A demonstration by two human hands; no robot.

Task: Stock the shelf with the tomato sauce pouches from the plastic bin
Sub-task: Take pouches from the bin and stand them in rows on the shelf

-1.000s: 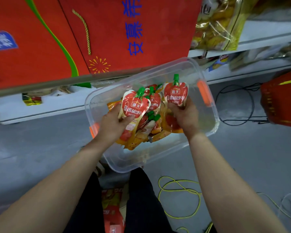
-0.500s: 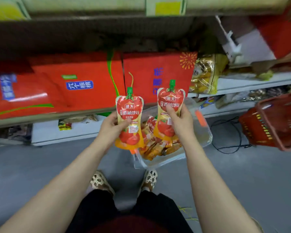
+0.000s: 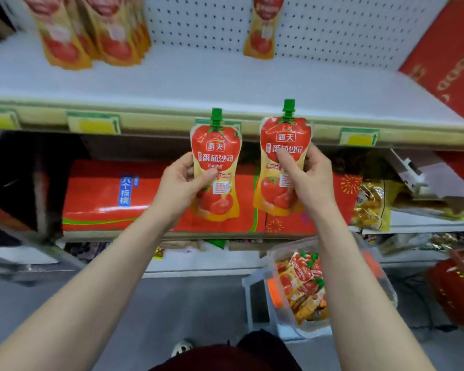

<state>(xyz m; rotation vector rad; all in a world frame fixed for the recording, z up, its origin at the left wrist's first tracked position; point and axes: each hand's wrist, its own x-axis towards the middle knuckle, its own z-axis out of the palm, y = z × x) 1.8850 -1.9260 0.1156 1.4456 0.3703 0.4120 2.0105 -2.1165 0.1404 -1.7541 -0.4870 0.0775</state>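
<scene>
My left hand grips one red and yellow tomato sauce pouch with a green cap, upright. My right hand grips a second pouch beside it, slightly higher. Both pouches hang in front of the white shelf's front edge. On that shelf a group of pouches stands at the back left and a single pouch at the middle back. The clear plastic bin sits on the floor at lower right with several pouches in it, partly hidden by my right forearm.
Red gift boxes fill the shelf below. Another red box leans at the right end of the upper shelf. A red shopping basket stands on the floor at far right. Yellow snack bags lie right of the boxes.
Both hands lifted a pouch each out of the bin and rose to the upper shelf's front edge. My view tilted up, so the upper shelf with its pouches came into sight.
</scene>
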